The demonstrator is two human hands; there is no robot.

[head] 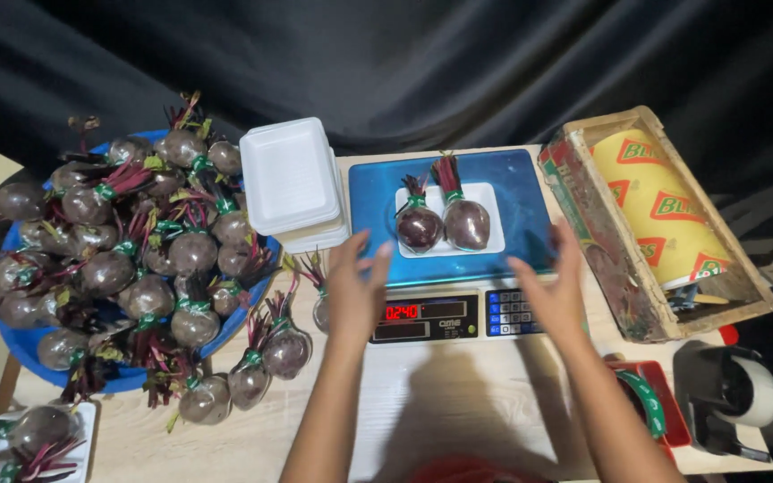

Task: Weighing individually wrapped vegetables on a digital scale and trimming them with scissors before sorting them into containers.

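Two dark red beets (pixel 443 222) with trimmed stalks lie on a white foam tray (pixel 491 193) on the blue pan of a digital scale (pixel 371 191). My left hand (pixel 353 289) hovers open at the pan's front left edge, fingers spread, holding nothing. At the front right of the scale my right hand (pixel 551 288) is open too, over the keypad (pixel 508 311), also without anything in it. Both hands flank the tray without touching it.
A blue basin (pixel 22 353) heaped with wrapped beets (pixel 140 241) fills the left side; loose ones lie beside it. Stacked white foam trays (pixel 292 180) stand left of the scale. A wooden box with a yellow film roll (pixel 657 205) sits right, a tape dispenser (pixel 734 394) near the corner.
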